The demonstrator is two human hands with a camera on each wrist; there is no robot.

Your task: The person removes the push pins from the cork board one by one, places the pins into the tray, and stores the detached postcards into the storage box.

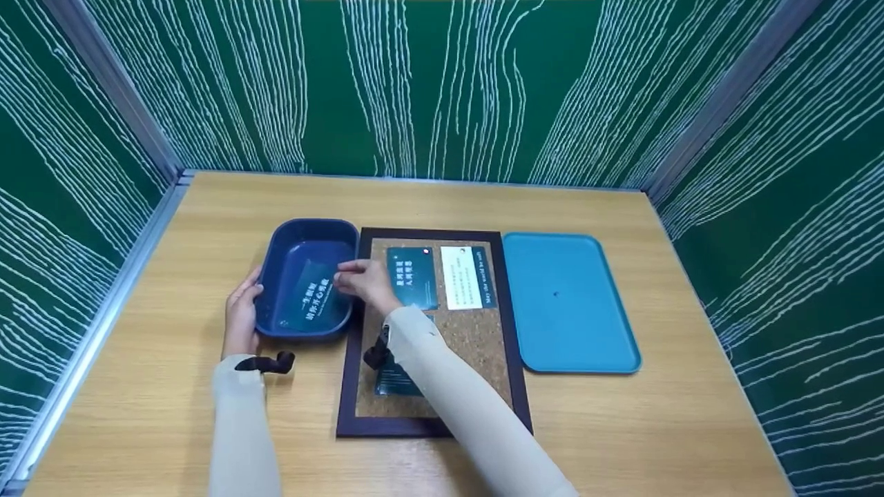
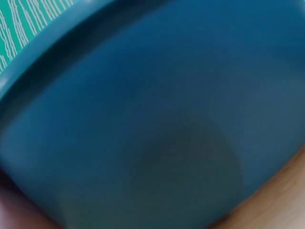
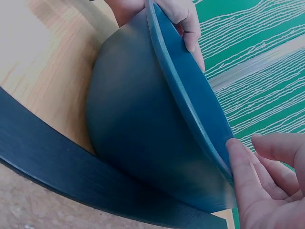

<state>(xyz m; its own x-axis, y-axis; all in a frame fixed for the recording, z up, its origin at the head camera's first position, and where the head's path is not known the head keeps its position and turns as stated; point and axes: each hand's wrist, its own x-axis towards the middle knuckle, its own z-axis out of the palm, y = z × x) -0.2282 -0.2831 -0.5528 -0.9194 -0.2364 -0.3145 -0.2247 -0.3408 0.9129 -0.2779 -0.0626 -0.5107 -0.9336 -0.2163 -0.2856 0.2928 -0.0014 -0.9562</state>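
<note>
My left hand (image 1: 242, 314) grips the left side of a dark blue plastic basin (image 1: 280, 248), its thumb over the rim; these fingers (image 3: 190, 36) also show at the far rim in the right wrist view. Inside the basin lies a dark green card (image 1: 311, 300) with white characters. My right hand (image 1: 369, 283) reaches across the near-right rim, fingertips over the card's right edge in the head view. From the right wrist, thumb and fingers stand apart at the rim with nothing visible between them. The basin's wall (image 2: 143, 95) fills the left wrist view.
Right of the basin lies a dark-framed corkboard (image 1: 476, 359), bearing a green card (image 1: 413, 290), a white-and-green card (image 1: 464, 276) and another green card (image 1: 394, 383) partly under the right forearm. A light blue tray (image 1: 573, 304) sits beside it. Green walls (image 1: 324, 83) enclose the wooden table (image 1: 656, 428).
</note>
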